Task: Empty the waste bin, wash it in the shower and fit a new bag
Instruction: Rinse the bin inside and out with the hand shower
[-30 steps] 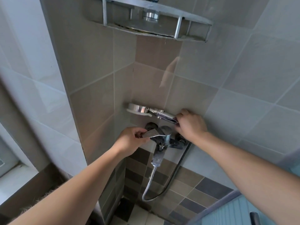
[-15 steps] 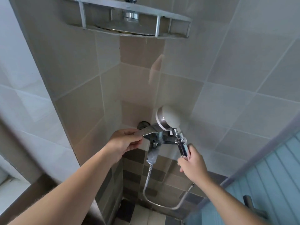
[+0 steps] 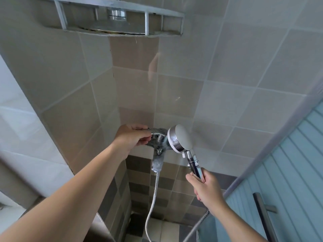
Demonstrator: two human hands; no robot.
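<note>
1. The left hand (image 3: pixel 132 137) closes its grip round the flat chrome lever (image 3: pixel 158 132) of the wall-mounted mixer tap (image 3: pixel 159 145), thumb under the lever and fingers curled over its top.
2. The right hand (image 3: pixel 206 186) has its grip wrapped round the lower end of the chrome handle (image 3: pixel 194 165) of the round hand shower head with a pale grey face (image 3: pixel 180 138).
3. That head rises above and slightly left of the right grip, its face turned to the right, its chrome rim just beside the tap body and close to the right of the left grip.
4. A ribbed silver hose (image 3: pixel 153 198) hangs from the tap spout below the left grip, loops down out of the bottom edge, and comes back up to the handle's base under the right wrist.
5. High above both grips a metal corner shelf (image 3: pixel 120 30) with a railed edge is fixed to the beige tiled wall (image 3: pixel 227 75).
6. To the right of the right grip stands a frosted blue ribbed door (image 3: pixel 297 172) with a dark bar handle (image 3: pixel 264 212).
7. The waste bin does not show in this view, so its place cannot be told.
</note>
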